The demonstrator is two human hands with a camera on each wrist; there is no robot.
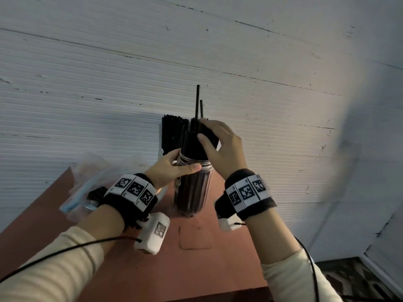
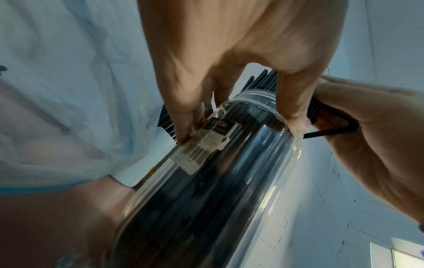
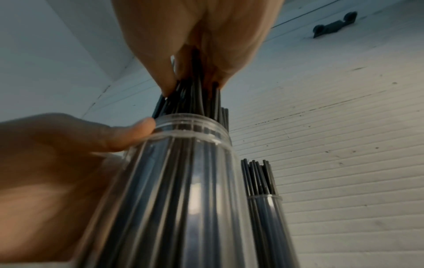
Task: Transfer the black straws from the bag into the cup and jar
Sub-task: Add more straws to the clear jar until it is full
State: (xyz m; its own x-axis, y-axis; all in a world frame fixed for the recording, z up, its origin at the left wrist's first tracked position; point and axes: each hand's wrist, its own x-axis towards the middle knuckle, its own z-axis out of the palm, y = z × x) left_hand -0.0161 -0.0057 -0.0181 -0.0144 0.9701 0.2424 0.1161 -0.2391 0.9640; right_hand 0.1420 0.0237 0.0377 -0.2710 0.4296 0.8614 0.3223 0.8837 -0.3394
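A clear tall jar (image 1: 192,190) stands on the reddish-brown table (image 1: 196,269), packed with black straws (image 1: 192,140) that stick out of its mouth. My left hand (image 1: 185,162) grips the jar's neck, thumb in front. My right hand (image 1: 202,128) grasps the straw tops from above; two straws (image 1: 198,101) rise higher than the rest. In the right wrist view, fingers (image 3: 165,76) pinch the bundle over the jar (image 3: 183,181). Behind stands a cup (image 3: 266,217) with more straws (image 1: 173,134). The clear bag (image 1: 87,184) lies at the left.
A white ribbed wall (image 1: 283,105) rises directly behind the table. The table's front edge (image 1: 218,295) lies near me, its right edge beside my right forearm. A faint rectangular mark (image 1: 194,238) shows on the tabletop in front of the jar.
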